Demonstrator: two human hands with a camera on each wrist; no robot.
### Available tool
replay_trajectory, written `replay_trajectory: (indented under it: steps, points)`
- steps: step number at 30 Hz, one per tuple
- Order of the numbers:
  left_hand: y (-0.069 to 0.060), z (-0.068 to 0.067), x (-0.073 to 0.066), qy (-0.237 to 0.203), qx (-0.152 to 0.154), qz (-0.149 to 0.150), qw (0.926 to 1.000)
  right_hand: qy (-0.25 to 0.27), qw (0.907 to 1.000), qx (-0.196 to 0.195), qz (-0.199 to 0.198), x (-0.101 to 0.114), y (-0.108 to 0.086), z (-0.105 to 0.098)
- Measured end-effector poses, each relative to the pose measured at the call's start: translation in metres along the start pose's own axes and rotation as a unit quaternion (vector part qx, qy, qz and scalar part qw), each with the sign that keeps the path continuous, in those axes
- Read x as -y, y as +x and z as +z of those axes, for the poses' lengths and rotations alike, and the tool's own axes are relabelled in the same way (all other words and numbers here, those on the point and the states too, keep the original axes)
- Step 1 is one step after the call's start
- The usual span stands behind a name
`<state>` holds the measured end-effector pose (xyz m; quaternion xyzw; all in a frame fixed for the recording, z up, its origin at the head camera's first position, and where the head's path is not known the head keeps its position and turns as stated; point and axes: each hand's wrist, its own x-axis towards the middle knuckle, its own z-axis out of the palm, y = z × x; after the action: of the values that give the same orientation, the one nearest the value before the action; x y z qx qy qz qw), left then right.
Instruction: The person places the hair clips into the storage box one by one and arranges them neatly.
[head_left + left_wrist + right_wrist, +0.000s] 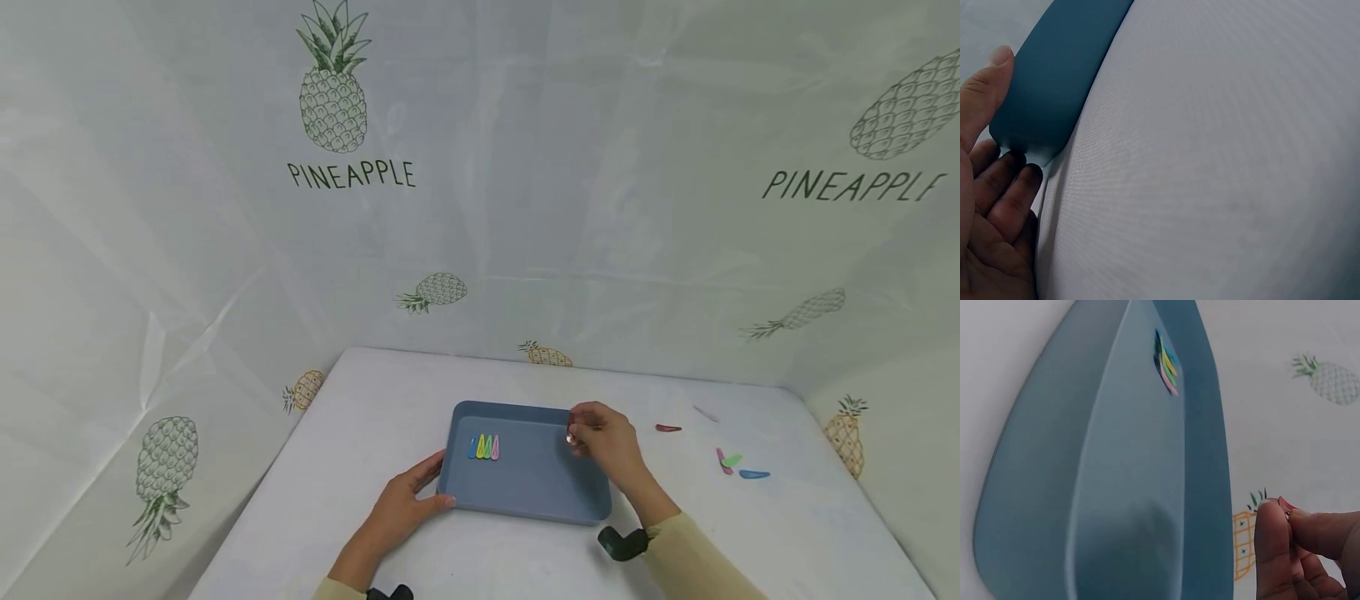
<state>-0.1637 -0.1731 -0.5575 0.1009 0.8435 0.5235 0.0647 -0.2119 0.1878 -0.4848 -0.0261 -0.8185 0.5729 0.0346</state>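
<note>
A blue-grey tray (525, 492) lies on the white table. My left hand (401, 508) rests at its front left corner, thumb along the front wall and fingers against the left side; the left wrist view shows the fingertips (1034, 172) touching low at the corner. Above the tray's right part, my right hand (611, 442) pinches a reddish hair clip (1285, 504) between thumb and index finger, most of it hidden. Inside the tray, a blue clip (472, 447), a yellow clip (481, 447), a green clip (488, 447) and a pink clip (496, 447) stand side by side.
On the table right of the tray lie a red clip (668, 428), a pale purple clip (706, 413) and a blue clip (754, 474). A light green clip (732, 460) overlaps a pink one (723, 457). Pineapple-printed cloth (570, 208) hangs around the table.
</note>
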Motion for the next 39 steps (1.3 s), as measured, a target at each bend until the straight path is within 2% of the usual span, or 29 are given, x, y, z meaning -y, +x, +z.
replay_trajectory:
  steps: [20,30,39]
  points:
    - [0.000,-0.001,-0.004,-0.004,0.003,0.004,1.0000,0.045,0.9987,0.024,0.008,-0.005,0.014,0.043]
    - [0.000,-0.001,-0.004,-0.006,0.002,-0.001,1.0000,-0.004,0.9993,0.038,0.001,-0.008,0.019,0.071]
    - [0.001,0.001,-0.001,-0.001,-0.001,-0.002,1.0000,-0.048,0.9974,0.051,-0.018,-0.009,0.020,0.089]
